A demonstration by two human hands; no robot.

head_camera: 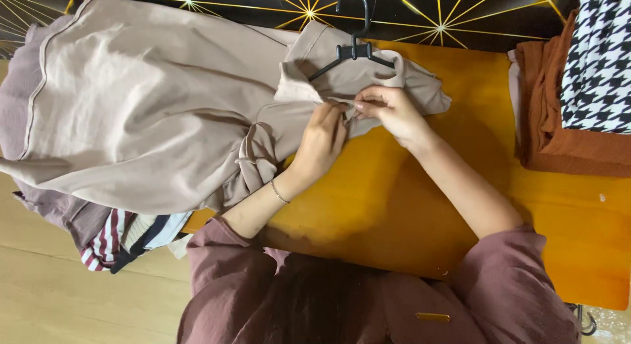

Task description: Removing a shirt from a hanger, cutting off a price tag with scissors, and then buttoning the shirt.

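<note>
Our hands at the collar — upper middle of the frame.
Left hand [322, 139] and right hand [392, 111] pinch the beige garment [151, 114] on its black hanger [351, 51]; bare orange table [394, 206] lies below.

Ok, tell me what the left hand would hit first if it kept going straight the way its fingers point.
The left hand points up and slightly right, already pinching the beige fabric garment at its neck. Straight on, it would likely meet the black plastic hanger inside that collar first, though depth is unclear.
</note>
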